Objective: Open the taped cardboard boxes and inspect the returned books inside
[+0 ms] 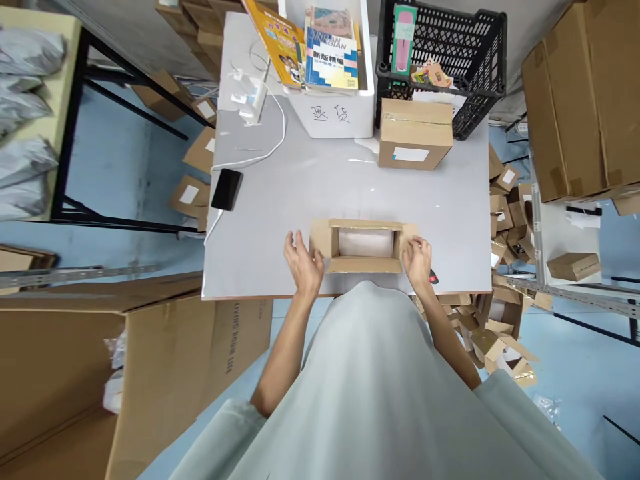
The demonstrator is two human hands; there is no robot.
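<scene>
A small cardboard box (364, 266) stands near the table's front edge with its flaps folded outward and its top uncovered. Inside it shows a plain white surface (365, 242). My left hand (305, 267) is open beside the box's left flap, fingers spread and holding nothing. At the opposite end, the bent fingers of my right hand (418, 263) are closed at the right flap (408, 232). A small red and black object (433, 277) pokes out beside my right wrist; its kind cannot be made out.
A closed carton (415, 137), a black crate (470, 87) and a white bin (325, 120) of books line the table's back. A phone (227, 189) with a white cable lies left. Large cartons (170, 373) and shelving flank the table (280, 193).
</scene>
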